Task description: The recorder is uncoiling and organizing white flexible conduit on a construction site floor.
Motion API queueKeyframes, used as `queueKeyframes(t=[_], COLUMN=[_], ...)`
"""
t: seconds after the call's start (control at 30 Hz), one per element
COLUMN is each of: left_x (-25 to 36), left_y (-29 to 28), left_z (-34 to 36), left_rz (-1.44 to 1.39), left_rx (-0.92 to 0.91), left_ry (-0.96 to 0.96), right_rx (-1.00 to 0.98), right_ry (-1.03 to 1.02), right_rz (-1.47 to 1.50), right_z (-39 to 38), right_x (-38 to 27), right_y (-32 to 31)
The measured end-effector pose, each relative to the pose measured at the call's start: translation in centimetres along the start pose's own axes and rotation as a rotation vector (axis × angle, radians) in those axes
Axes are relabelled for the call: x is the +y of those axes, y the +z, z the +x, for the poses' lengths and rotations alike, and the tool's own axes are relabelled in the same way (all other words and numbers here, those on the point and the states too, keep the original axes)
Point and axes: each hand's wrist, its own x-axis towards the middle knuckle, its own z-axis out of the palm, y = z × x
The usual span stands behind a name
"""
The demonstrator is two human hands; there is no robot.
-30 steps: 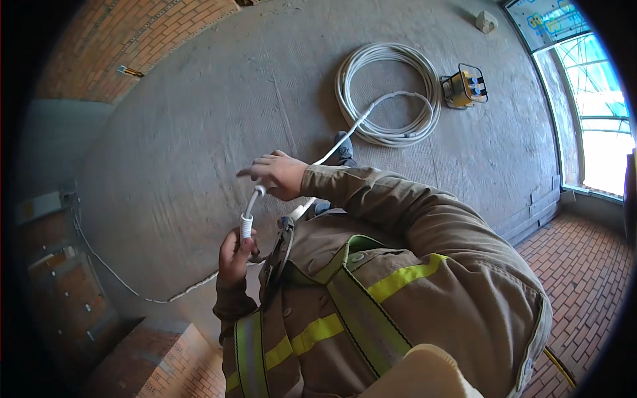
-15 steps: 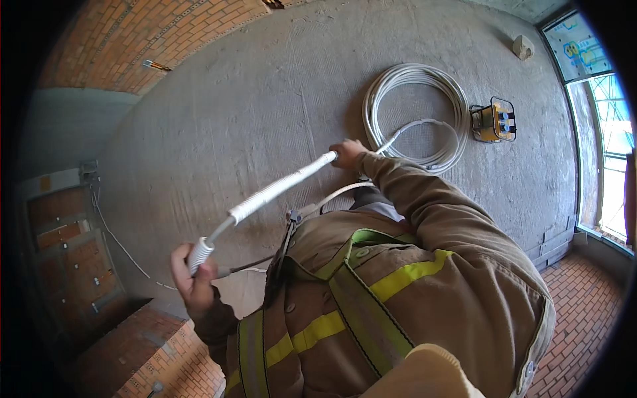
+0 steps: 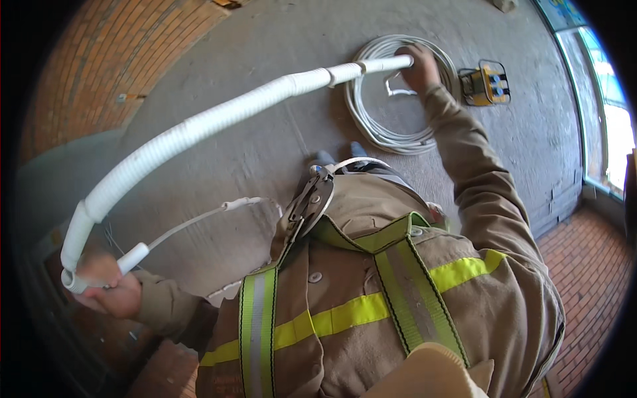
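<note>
A long white corrugated conduit [image 3: 232,109] arches across the head view. My right hand [image 3: 422,69] is closed around its upper end, over a coil of white cable [image 3: 373,126] on the floor. My left hand [image 3: 119,290], partly blurred, grips the conduit's lower, bent end at the lower left, beside a short white sleeve [image 3: 135,255] threaded on a thinner cable [image 3: 179,229]. That cable runs rightward to another short white piece [image 3: 237,203].
A yellow box in a metal frame [image 3: 492,83] stands right of the coil on the concrete floor [image 3: 279,40]. A brick wall [image 3: 113,46] is at upper left, a glazed opening [image 3: 605,113] at right, and brick paving [image 3: 580,265] at lower right.
My right hand has moved up and to the right, stretching the white conduit across the view. My left hand has moved left and slightly downward.
</note>
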Motion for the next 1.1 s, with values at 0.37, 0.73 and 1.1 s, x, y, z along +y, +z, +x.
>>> queueKeyframes(t=[0.37, 0.73, 1.1], left_x=[-11.9, -21.1, -24.3], left_y=[-0.3, 8.6, 21.8], left_z=[5.9, 19.0, 26.6], left_rz=[-0.182, -0.100, 0.012], left_rx=[-0.099, -0.557, -0.747], left_ry=[-0.027, -0.277, -0.407], right_rx=[0.037, -0.054, 0.168], right_ry=[0.458, 0.853, 0.997], right_rz=[-0.747, -0.726, -0.678], right_z=[-1.9, 4.0, 5.6], right_x=[15.2, 26.0, 40.7], right_y=[-23.5, -24.2, -23.4])
